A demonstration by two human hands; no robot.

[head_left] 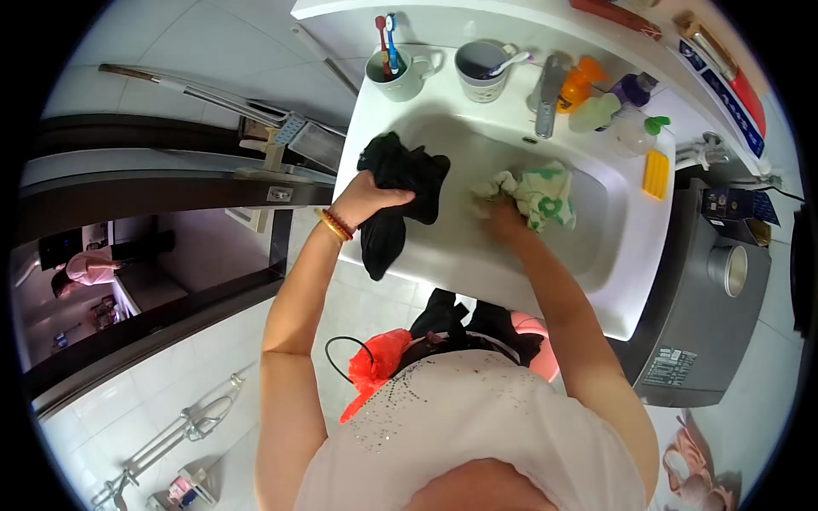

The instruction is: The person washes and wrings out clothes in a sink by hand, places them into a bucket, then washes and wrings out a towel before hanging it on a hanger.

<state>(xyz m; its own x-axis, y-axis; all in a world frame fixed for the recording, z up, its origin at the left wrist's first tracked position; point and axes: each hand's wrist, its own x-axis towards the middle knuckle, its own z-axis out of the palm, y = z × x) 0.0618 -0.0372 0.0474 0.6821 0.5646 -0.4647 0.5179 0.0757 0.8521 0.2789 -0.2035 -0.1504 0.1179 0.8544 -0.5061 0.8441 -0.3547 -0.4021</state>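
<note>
My left hand (371, 198) is closed around a bundle of black cloth (409, 175), lifted at the left rim of the white sink (622, 294). One limp end of it hangs down below my fingers. Inside the basin, my right hand (503, 219) grips a crumpled white cloth with a green pattern (548, 194). Its fingers are partly hidden by the cloth and slightly blurred. The basin's floor around this cloth looks wet.
Along the sink's back edge stand a cup with toothbrushes (400, 81), a grey cup (479, 75), the faucet (547, 98) and several bottles. A yellow soap dish (655, 175) lies at the right corner. A grey appliance (711, 298) stands right of the sink; a doorway is left.
</note>
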